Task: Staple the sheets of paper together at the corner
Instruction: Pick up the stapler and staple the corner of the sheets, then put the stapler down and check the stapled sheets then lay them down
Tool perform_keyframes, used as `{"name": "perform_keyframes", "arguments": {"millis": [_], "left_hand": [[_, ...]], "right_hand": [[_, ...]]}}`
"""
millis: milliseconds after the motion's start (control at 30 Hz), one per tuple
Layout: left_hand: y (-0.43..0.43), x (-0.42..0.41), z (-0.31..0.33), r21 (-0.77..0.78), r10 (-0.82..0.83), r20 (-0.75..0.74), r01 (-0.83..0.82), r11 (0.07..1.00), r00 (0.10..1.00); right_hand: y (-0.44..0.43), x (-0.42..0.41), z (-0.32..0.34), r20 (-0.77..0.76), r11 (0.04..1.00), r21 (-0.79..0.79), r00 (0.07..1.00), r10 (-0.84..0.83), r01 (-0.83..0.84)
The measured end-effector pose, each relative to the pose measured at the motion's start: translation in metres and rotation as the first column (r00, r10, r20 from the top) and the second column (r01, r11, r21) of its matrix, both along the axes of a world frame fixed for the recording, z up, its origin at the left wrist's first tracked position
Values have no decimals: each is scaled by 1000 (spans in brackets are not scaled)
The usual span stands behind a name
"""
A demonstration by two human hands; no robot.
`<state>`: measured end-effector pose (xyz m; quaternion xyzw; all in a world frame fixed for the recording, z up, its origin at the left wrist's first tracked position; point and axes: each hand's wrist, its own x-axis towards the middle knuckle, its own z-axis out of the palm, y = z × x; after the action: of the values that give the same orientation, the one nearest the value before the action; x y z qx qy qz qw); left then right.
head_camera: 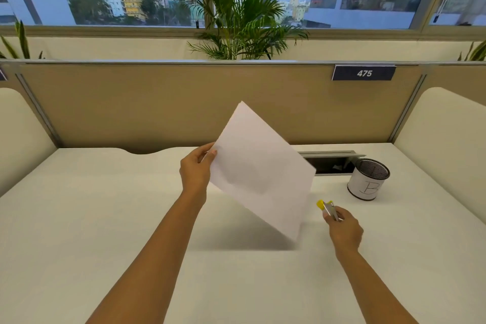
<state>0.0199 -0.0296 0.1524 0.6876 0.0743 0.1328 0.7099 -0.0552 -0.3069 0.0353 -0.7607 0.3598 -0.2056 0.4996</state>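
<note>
White sheets of paper (259, 168) hang tilted above the white desk (105, 218), casting a shadow below them. My left hand (196, 171) pinches their left edge between thumb and fingers. To the right of the sheets' lower corner, my right hand (343, 229) grips a small stapler (328, 208) with a yellow tip and a metal body. The stapler's tip points up and left toward the paper without touching it. How many sheets there are cannot be made out.
A mesh pen cup (368, 179) wrapped in white paper marked "B" stands at the right rear. Behind it is an open cable hatch (331, 163). A tan partition (157, 102) with a "475" sign (364, 73) closes the back; padded dividers flank both sides.
</note>
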Motion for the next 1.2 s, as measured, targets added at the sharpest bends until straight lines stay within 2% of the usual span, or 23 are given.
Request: {"name": "perform_keyframes", "arguments": {"millis": [133,400,733,1100,1200], "left_hand": [[-4,6,0,-1,-29,11,29,1000,1000],[-5,19,2,-101,-78,50,83,991,996],[-12,33,5,-190,-112,24,114,975,993],[-9,34,8,-195,-138,14,138,971,990],[-7,31,11,-189,-159,14,158,969,987]], "right_hand": [[-28,5,-9,-49,987,-139,994,-93,85],[-73,15,-20,-139,943,-290,967,-212,165],[-93,25,-35,-193,920,-350,947,-256,177],[-95,27,-45,-160,925,-333,956,-247,184],[-79,30,-30,36,895,-379,970,-240,235]]}}
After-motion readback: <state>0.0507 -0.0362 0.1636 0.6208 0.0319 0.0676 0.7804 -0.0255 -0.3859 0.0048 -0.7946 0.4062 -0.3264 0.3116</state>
